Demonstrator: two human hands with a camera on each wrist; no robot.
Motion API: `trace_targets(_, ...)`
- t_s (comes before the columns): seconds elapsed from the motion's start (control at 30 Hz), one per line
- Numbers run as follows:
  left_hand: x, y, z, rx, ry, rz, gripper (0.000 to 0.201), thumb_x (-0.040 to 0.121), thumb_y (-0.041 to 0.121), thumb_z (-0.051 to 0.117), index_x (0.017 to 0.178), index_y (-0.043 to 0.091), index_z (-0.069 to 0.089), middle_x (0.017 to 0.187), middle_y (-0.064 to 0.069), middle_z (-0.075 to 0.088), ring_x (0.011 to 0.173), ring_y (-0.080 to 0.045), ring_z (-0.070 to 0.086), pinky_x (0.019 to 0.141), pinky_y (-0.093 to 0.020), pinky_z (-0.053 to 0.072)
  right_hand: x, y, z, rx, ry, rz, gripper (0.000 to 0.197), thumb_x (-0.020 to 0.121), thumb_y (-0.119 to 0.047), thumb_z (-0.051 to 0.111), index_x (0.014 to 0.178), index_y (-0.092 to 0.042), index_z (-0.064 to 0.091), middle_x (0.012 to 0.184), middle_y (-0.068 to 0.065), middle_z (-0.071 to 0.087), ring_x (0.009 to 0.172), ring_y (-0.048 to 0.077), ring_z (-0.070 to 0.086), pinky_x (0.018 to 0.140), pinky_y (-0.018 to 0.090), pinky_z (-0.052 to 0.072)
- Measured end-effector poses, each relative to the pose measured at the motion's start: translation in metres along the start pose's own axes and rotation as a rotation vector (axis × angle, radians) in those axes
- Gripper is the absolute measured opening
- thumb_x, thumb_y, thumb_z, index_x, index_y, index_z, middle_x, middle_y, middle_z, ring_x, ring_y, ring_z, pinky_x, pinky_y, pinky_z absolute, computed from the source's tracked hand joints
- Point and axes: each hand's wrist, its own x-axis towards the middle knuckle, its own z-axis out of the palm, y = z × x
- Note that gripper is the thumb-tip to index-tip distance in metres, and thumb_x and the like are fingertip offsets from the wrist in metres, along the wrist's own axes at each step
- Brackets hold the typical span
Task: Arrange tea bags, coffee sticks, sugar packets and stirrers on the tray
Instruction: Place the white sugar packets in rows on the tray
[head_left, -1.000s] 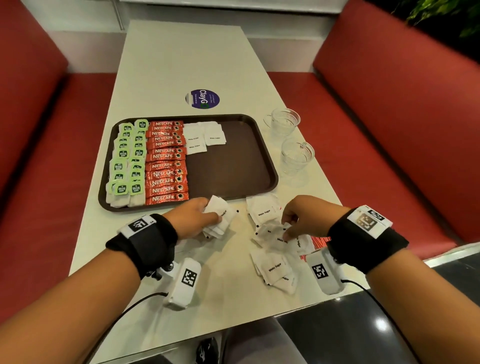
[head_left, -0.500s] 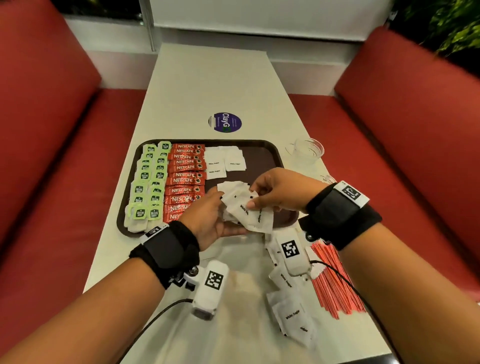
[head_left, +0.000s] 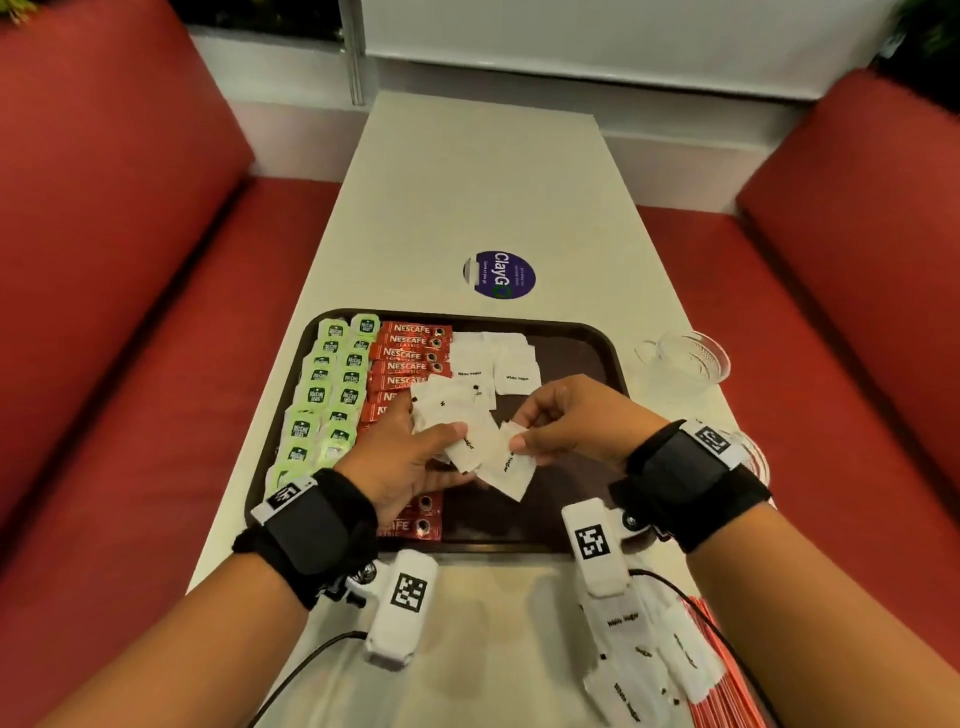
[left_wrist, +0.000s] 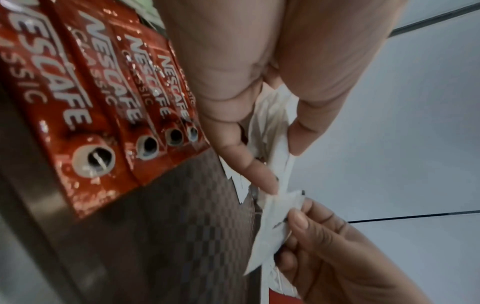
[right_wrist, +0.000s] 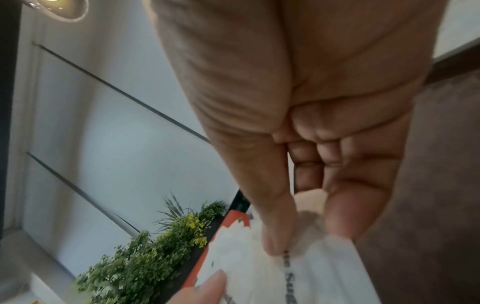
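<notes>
A brown tray (head_left: 576, 343) holds green tea bags (head_left: 332, 384) at its left, red Nescafe coffee sticks (head_left: 410, 353) beside them and a few white sugar packets (head_left: 511, 364) at the back. Over the tray my left hand (head_left: 415, 457) grips a fanned stack of white sugar packets (head_left: 447, 410). My right hand (head_left: 561, 421) pinches one packet (head_left: 506, 465) at the stack's right edge between thumb and forefinger. The left wrist view shows that packet (left_wrist: 275, 224) pinched beside the coffee sticks (left_wrist: 109, 107). Red stirrers (head_left: 727, 675) lie at the table's near right.
Loose sugar packets (head_left: 634, 660) lie on the white table (head_left: 483, 182) near its front right edge, next to the stirrers. A clear glass cup (head_left: 685, 358) stands right of the tray, and another is half hidden behind my right wrist. Red benches flank the table.
My left hand lifted the packet stack from the table to above the tray. My right hand left the loose pile, came across and now pinches one packet from the stack.
</notes>
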Motion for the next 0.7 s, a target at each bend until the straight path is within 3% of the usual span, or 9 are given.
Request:
trace_targets(0.1,0.008,0.002,-0.009,-0.007,0.028,0.021,0.041,0.090,0.003,0.061,0.125,0.019,0.045,0.125,-0.006,0.063,0.104,-0.029,0.067,0.069,-0.041,0.059,0.011,0.005,0.002,0.116,0.019,0.025,0.008,0.087,-0.003,0.066,0.091,-0.007,0.060,0.088,0.012,0.073,0.072,0.014,0.071,0.059,0.022,0.056)
trace_targets(0.27,0.016,0.010,-0.017,-0.023,0.080,0.068,0.041,0.091,0.002,0.058,0.125,0.021,0.046,0.120,-0.005,0.063,0.099,-0.026,0.067,0.064,-0.037,0.059,0.034,0.011,0.000,0.338,0.170,0.138,0.015,0.091,0.001,0.051,0.087,-0.013,0.051,0.099,0.020,0.065,0.089,0.035,0.068,0.077,0.047,0.055)
trace_targets(0.33,0.018,0.013,-0.018,-0.024,0.087,0.075,0.038,0.091,0.002,0.058,0.122,0.021,0.047,0.119,-0.005,0.063,0.097,-0.025,0.067,0.061,-0.035,0.059,0.039,0.010,-0.002,0.391,0.174,0.191,0.017,0.090,0.004,0.049,0.088,-0.012,0.050,0.105,0.023,0.063,0.096,0.042,0.066,0.071,0.045,0.058)
trace_targets(0.4,0.019,0.015,-0.020,-0.018,0.092,0.080,0.033,0.092,0.002,0.057,0.116,0.024,0.049,0.119,-0.005,0.062,0.098,-0.025,0.066,0.062,-0.035,0.060,0.041,0.009,-0.005,0.365,0.187,0.202,0.021,0.087,0.009,0.050,0.090,-0.012,0.052,0.099,0.018,0.060,0.086,0.033,0.066,0.061,0.037,0.057)
trace_targets(0.5,0.021,0.017,-0.023,-0.012,0.108,0.089,0.032,0.092,0.003,0.057,0.116,0.023,0.048,0.120,-0.005,0.061,0.101,-0.026,0.065,0.065,-0.037,0.061,0.049,0.013,-0.014,0.092,0.236,0.113,0.033,0.078,0.007,0.067,0.100,-0.016,0.055,0.093,0.013,0.059,0.080,0.026,0.063,0.066,0.037,0.056)
trace_targets(0.6,0.023,0.017,-0.024,-0.022,0.116,0.093,0.030,0.092,0.003,0.056,0.114,0.022,0.049,0.120,-0.006,0.061,0.101,-0.026,0.065,0.064,-0.036,0.061,0.057,0.011,-0.022,-0.383,0.277,0.039,0.051,0.068,-0.009,0.083,0.108,-0.020,0.054,0.087,0.003,0.058,0.071,0.013,0.055,0.062,0.023,0.044)
trace_targets(0.7,0.024,0.018,-0.024,-0.026,0.124,0.097,0.029,0.093,0.002,0.055,0.112,0.022,0.049,0.119,-0.005,0.061,0.098,-0.024,0.066,0.061,-0.034,0.060,0.066,0.006,-0.024,-0.575,0.288,-0.008,0.038,0.066,-0.014,0.083,0.096,-0.022,0.061,0.075,-0.008,0.054,0.066,0.008,0.050,0.055,0.019,0.035)
